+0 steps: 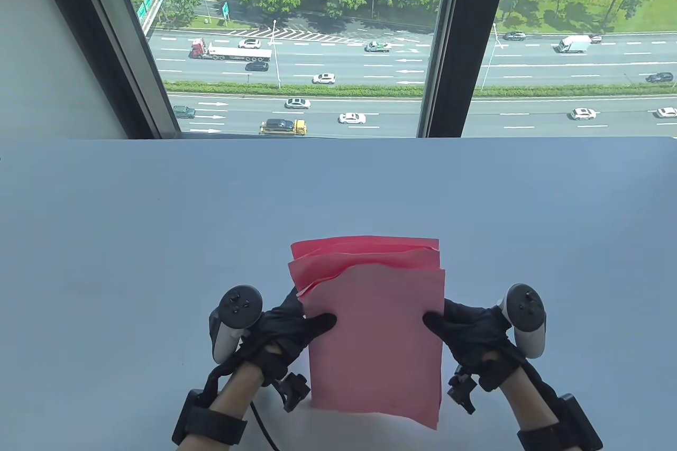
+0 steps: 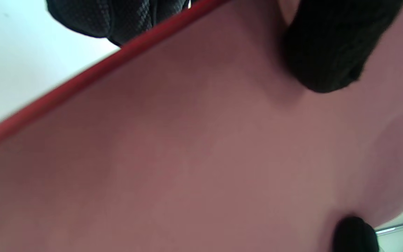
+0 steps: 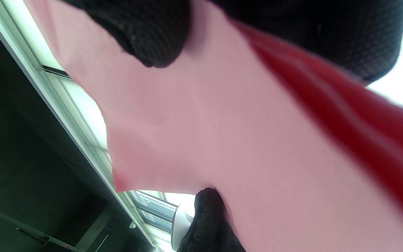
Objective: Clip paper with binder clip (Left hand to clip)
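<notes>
A stack of several pink paper sheets (image 1: 373, 334) is held up off the white table (image 1: 158, 239) between both hands, its upper sheets fanned apart at the far end. My left hand (image 1: 296, 327) grips the stack's left edge, thumb on the top sheet. My right hand (image 1: 460, 327) grips the right edge the same way. The left wrist view shows the pink sheet (image 2: 187, 157) with my left thumb (image 2: 331, 52) pressed on it. The right wrist view shows the paper (image 3: 257, 150) under my right thumb (image 3: 149, 31). No binder clip is in view.
The table's far edge meets a large window (image 1: 296, 49) overlooking a road. A dark window frame post (image 1: 449, 38) stands behind the table, right of centre.
</notes>
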`<control>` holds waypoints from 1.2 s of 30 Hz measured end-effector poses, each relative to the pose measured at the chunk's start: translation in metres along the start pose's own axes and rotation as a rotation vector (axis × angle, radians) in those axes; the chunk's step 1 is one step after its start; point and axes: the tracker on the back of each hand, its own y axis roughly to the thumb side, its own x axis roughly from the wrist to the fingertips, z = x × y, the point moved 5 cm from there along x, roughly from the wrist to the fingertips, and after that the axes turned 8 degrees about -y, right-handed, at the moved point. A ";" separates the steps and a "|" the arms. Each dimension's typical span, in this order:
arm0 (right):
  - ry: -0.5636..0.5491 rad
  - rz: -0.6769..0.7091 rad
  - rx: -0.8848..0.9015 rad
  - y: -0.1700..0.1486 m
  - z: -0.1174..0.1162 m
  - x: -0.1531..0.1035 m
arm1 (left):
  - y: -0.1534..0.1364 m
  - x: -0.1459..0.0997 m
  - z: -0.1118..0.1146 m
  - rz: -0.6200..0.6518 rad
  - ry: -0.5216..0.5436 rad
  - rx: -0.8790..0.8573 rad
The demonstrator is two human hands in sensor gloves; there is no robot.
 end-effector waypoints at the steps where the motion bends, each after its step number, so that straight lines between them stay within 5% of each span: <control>1: -0.003 0.004 -0.004 0.001 0.000 0.000 | 0.002 0.000 0.000 0.021 0.001 -0.012; 6: -0.031 0.038 -0.042 0.007 0.001 -0.002 | 0.024 -0.003 0.004 0.168 0.014 -0.038; 17: -0.208 0.394 -0.247 0.062 -0.009 -0.022 | 0.098 -0.044 0.005 0.542 0.268 0.319; 23: -0.124 0.294 -0.359 0.037 -0.015 -0.014 | 0.064 -0.024 0.011 0.392 0.178 0.250; 36: -0.162 0.340 -0.358 0.047 -0.016 -0.017 | 0.074 -0.026 0.014 0.453 0.167 0.251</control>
